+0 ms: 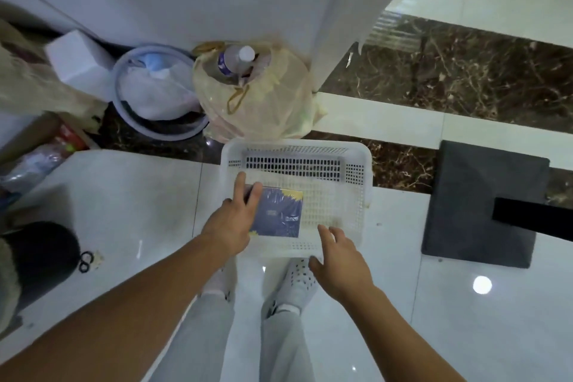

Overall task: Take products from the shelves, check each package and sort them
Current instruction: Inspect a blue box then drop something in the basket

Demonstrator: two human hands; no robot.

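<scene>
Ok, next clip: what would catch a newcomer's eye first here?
The left hand grips a flat dark blue package with yellow corners at the left side of a white perforated plastic basket on the floor. The right hand hovers open by its near rim. Behind it sits a cream plastic bag holding a clear bottle.

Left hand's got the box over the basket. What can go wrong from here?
1. The left hand has its grip on only the left edge of the box, which looks glossy and film-wrapped; it may slip or tilt out.
2. The basket sits on shiny tile right at the shoes; a foot nudge could slide it.
3. The right hand hovers open at the near rim and might knock the basket.
</scene>
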